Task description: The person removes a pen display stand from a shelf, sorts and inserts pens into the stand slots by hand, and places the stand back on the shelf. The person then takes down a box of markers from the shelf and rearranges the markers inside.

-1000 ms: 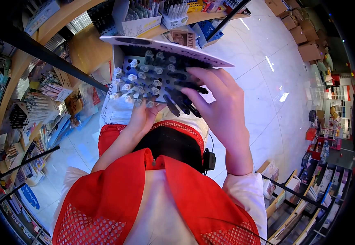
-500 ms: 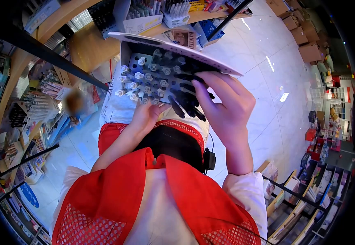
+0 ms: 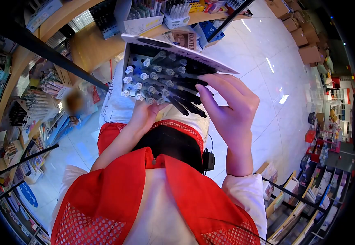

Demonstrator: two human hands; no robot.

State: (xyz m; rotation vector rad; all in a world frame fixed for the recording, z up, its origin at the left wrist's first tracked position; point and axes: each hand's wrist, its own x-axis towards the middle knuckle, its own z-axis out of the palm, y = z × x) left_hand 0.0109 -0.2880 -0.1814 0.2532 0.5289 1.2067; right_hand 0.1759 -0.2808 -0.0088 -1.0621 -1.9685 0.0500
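Observation:
A display box (image 3: 123,87) of pens is held up in front of my body, its printed lid panel (image 3: 177,48) standing along the far side. White-ended pens (image 3: 144,76) stand in holes on its left, and several black pens (image 3: 185,105) lean out on the right. My left hand (image 3: 144,116) supports the box from below, its fingertips partly hidden beneath it. At the right side, my right hand (image 3: 231,100) has thumb and index finger closed around the end of a black pen (image 3: 191,81). Some holes at the box's upper left show no pen.
A wooden shelf (image 3: 91,43) with boxes of pens (image 3: 144,22) runs along the far left, crossed by a dark metal bar (image 3: 59,61). More stationery racks (image 3: 34,106) stand at left. Brown cartons (image 3: 302,36) are stacked far right, with shelving (image 3: 304,200) at lower right.
The box has shifted slightly right and turned a little, and the pens' angles have changed. My right hand has moved slightly right, its fingers still at the black pens.

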